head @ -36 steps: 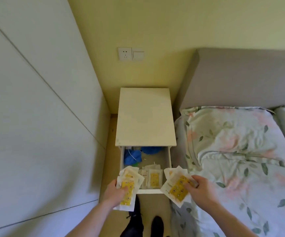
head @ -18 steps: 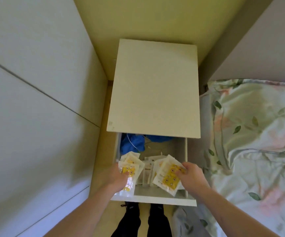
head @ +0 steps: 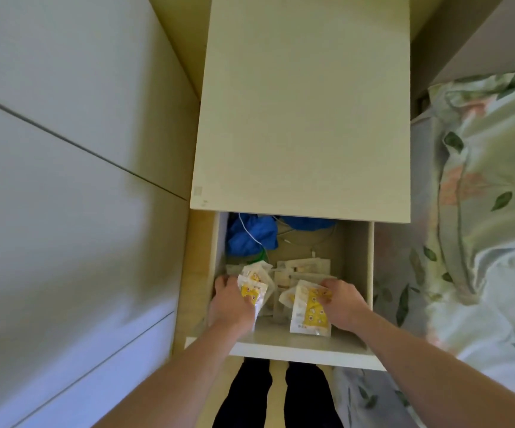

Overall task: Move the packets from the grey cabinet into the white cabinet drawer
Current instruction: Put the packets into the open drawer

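Both hands now down inside the white cabinet drawer (head: 293,350): left hand (head: 230,301) fingers hold packets (head: 251,291), right hand (head: 341,302) fingers hold another bundle (head: 310,310); release looks imminent

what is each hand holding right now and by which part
The left hand grips a bunch of packets by their left edge; the right hand holds another bunch by its upper right side.
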`<state>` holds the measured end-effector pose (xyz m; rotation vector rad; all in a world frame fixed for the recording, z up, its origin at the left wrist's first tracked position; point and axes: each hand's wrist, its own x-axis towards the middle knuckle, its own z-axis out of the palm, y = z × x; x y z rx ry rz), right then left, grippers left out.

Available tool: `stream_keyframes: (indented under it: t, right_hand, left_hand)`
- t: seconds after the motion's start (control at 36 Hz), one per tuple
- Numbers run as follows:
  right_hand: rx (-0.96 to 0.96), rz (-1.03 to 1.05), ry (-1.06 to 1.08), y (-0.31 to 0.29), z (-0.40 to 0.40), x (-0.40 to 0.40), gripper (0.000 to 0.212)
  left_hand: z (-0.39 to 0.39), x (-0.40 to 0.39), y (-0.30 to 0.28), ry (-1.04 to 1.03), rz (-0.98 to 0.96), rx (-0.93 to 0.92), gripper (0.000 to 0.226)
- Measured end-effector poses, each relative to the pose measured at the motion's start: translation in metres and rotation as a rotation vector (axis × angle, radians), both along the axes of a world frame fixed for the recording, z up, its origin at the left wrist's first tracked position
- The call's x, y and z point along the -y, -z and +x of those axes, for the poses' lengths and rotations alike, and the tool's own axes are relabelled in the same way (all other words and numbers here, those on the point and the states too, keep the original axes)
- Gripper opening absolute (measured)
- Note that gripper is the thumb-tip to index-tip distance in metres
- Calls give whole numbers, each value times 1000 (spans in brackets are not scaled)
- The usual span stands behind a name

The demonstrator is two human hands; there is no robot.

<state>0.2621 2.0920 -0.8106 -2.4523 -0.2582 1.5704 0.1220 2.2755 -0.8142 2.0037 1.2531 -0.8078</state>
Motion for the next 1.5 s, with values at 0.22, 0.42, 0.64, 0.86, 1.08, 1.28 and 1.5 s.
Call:
stream_keyframes:
  t: [0.22,0.42,0.64,0.86,1.08,1.28,1.5]
  right_hand:
    - [68,46,-16,-20,1,16,38]
    - [87,37,-52,-31,-1,36,15]
    - [101,6,-13,-20,-3,20,30]
    - [97,-76,-71,-8,-3,1,27]
    - [172,-103,-130,-9,-6,13,34]
    - [169,-116,-239,-20,0,24,22]
    - [77,-34,-199,-11,2,16,32]
  left_hand:
    - [-1,11,-2,78,127,2,60]
    - [-4,11,-6,66,121,25,97]
    - [-9,13,-18,56,164,108,94]
    - [-19,21,-34,31,105,212,63]
    - [-19,14,-42,-16,84,247,50]
    - [-2,-5,-28,65,116,143,39]
    - [13,-5,-16,194,119,8,50]
